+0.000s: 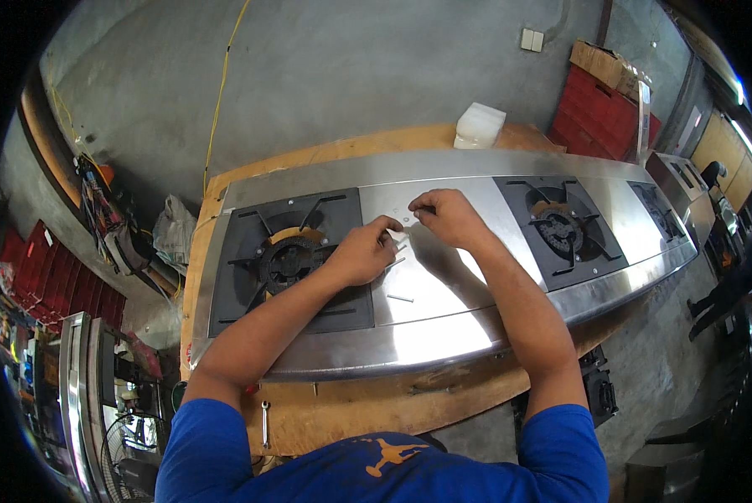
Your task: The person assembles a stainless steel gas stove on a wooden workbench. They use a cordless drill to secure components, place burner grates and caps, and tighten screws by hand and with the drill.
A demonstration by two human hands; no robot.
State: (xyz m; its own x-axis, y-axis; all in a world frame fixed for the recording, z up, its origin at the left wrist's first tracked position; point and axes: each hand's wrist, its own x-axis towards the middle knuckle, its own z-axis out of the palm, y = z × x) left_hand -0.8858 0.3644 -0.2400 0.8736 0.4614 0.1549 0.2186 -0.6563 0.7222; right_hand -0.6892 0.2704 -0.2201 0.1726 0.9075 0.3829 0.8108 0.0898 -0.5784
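Observation:
A long stainless steel gas stove (pixel 468 289) lies in front of me, with black burners set in dark square panels. Above the bare steel between the left burner (pixel 288 261) and the middle burner (pixel 558 230), my hands face each other. My left hand (pixel 366 254) is closed, its thumb and fingers curled together; what they hold, if anything, is too small to name. Likewise my right hand (pixel 449 218) is pinched, its fingertips over the panel. A loose bolt (pixel 400 298) lies on the steel below my left hand, and other small metal pieces are beside those fingers.
The stove rests on a wooden table (pixel 334 417), where a wrench (pixel 265 423) lies near the front edge. Behind stands a white foam block (pixel 480 126). Red crates (pixel 598 113) are at the back right, more at the left. A third burner (pixel 656 210) sits farther right.

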